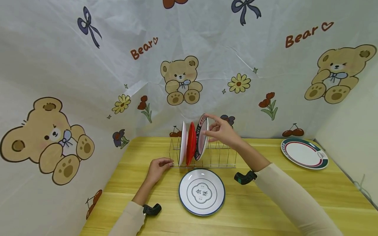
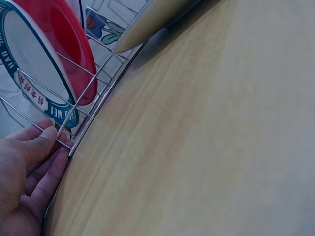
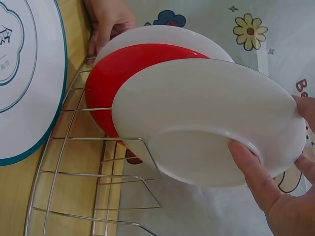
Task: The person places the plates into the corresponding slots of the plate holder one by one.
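Observation:
My right hand [image 1: 222,131] pinches the upper right edge of an oval plate [image 1: 203,147] with a dark, lettered rim. That plate stands tilted in the wire dish rack [image 1: 224,167], its plain white underside showing in the right wrist view. Just left of it stands a red plate [image 1: 191,144], then a white plate [image 1: 183,144], both on edge; in the left wrist view the white one has a teal lettered rim [image 2: 54,110]. At the rack's left front corner, my left hand [image 1: 158,167] pinches the wire between thumb and fingers.
A round white plate [image 1: 202,203] with a blue rim lies flat in front of the rack. Farther right, an oval plate [image 1: 304,154] with a green rim lies on the wooden table [image 1: 260,203]. A bear-printed cloth [image 1: 212,42] hangs behind.

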The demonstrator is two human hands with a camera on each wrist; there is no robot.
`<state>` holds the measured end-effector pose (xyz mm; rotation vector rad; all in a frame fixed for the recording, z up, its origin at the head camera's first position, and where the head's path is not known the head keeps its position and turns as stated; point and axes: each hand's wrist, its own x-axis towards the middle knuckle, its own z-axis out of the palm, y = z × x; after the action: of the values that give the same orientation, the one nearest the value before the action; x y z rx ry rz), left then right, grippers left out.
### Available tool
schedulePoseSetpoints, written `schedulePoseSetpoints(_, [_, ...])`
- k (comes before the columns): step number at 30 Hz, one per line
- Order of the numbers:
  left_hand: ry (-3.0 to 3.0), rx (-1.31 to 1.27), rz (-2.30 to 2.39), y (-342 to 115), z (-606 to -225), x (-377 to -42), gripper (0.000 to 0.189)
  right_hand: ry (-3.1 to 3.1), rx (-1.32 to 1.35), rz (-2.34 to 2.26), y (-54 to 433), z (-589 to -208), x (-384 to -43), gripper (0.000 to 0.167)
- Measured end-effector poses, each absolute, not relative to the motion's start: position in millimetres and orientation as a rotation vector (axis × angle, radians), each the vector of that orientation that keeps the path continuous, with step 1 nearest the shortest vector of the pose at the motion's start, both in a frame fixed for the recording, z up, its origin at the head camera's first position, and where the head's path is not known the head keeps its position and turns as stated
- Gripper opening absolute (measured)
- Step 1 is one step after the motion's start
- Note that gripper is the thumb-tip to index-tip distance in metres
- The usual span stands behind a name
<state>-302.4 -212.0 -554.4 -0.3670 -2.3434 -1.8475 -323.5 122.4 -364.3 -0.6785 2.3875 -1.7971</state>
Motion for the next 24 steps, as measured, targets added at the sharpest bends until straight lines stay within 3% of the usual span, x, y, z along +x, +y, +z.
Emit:
schedulePoseSetpoints(13, [-2.334, -0.394, -1.878, -211, -556, -302, 0.014, 2.451, -0.582, -1.752, 102, -393, -329, 0.069])
schedulePoseSetpoints(24, [-2.336, -0.395, -1.837, -214, -557, -306, 0.012, 2.424, -0.538, -1.778, 97, -393, -322, 0.070])
